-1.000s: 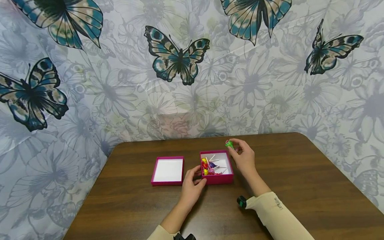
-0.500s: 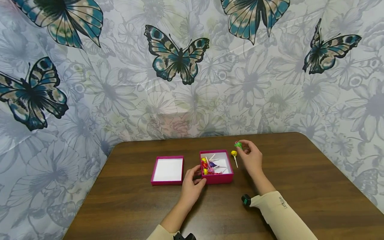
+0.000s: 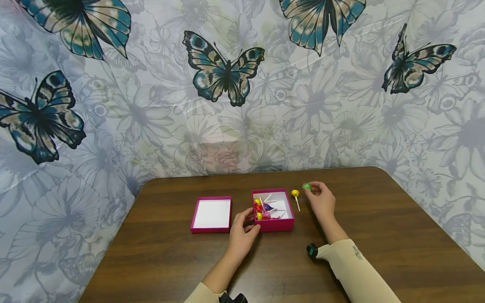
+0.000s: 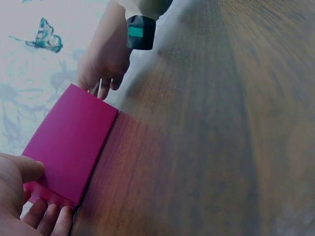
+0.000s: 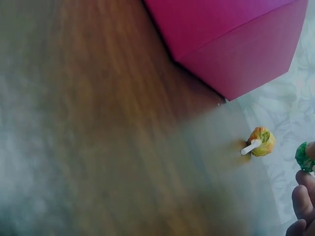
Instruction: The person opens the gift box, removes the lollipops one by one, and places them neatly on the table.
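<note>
An open pink box [image 3: 274,226] with a white inside holds several wrapped lollipops [image 3: 267,215], bunched toward its left side. My left hand [image 3: 242,235] holds the box by its front left corner; in the left wrist view the thumb lies on the pink front wall and the fingers bend round the side. To the right of the box, my right hand [image 3: 323,204] pinches a green-wrapped lollipop [image 3: 307,186] by its head, low over the table's back part. Its stick is hidden by the hand. A yellow lollipop [image 3: 295,193] lies between box and right hand, stick toward me.
The box's lid [image 3: 210,230], pink-rimmed and white inside, lies upturned left of the box. Everything sits on a brown wooden table [image 3: 163,261], whose back edge meets a butterfly-patterned wall covering [image 3: 227,139].
My right hand has carried the green lollipop rightward and lowered it toward the table. The yellow lollipop, hidden behind this hand at first, now shows. My left hand stays on the box.
</note>
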The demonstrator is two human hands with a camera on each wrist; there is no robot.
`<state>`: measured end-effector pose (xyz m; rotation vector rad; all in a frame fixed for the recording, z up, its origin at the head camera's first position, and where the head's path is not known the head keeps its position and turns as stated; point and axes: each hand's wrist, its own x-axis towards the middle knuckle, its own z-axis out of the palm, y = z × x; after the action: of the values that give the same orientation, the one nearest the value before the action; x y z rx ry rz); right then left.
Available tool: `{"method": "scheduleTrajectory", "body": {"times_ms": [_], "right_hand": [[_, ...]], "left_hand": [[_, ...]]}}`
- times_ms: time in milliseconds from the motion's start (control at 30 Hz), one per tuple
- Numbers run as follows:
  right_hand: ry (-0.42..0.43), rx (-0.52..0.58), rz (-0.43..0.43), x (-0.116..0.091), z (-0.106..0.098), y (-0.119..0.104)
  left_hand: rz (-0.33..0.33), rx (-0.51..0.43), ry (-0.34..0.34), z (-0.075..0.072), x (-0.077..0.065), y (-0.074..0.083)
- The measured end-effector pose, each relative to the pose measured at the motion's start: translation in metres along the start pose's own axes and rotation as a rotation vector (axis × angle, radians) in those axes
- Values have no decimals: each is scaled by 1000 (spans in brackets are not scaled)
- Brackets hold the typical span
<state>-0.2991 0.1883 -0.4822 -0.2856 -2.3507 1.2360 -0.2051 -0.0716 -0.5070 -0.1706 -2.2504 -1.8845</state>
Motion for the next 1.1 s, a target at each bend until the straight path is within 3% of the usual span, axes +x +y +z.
{"method": "scheduleTrajectory", "body": {"times_ms": [467,1100], "right_hand": [[-63,-136,153,8,8,4],[-63,-233,87,6,12,8]], "left_hand": [[-1,-6,6,2,2,3],[-19,15,10,4,5,0]]}}
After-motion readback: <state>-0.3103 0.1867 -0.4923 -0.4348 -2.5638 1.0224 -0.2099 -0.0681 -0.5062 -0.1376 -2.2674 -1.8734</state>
